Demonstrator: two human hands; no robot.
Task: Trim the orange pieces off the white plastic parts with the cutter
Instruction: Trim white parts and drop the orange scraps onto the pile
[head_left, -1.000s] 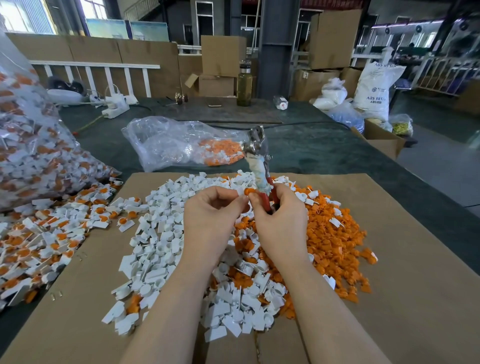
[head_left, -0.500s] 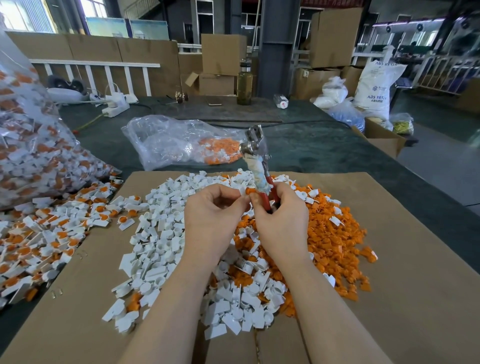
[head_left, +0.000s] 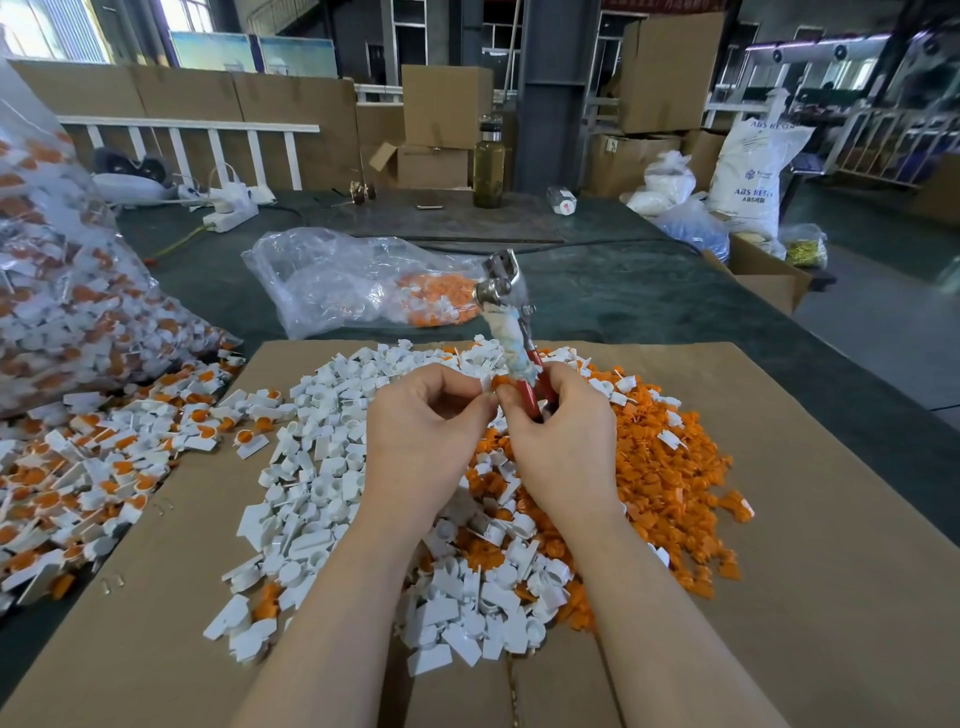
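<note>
The right hand (head_left: 563, 436) gripped the red handles of the cutter (head_left: 511, 332), its metal head pointing up and away, while its fingertips met the left hand (head_left: 426, 431), which pinched a small part with an orange piece (head_left: 501, 382) showing between them. Trimmed white parts (head_left: 322, 467) and orange offcuts (head_left: 670, 467) lay heaped on the cardboard surface (head_left: 831, 571) below. The step seemed to be separating or seating the part; it probably called for a firm pinch on the white body before bringing the blades round.

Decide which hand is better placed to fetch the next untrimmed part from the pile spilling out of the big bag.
Left. The left hand is nearer the untrimmed pile; the right hand grips the cutter.
</note>
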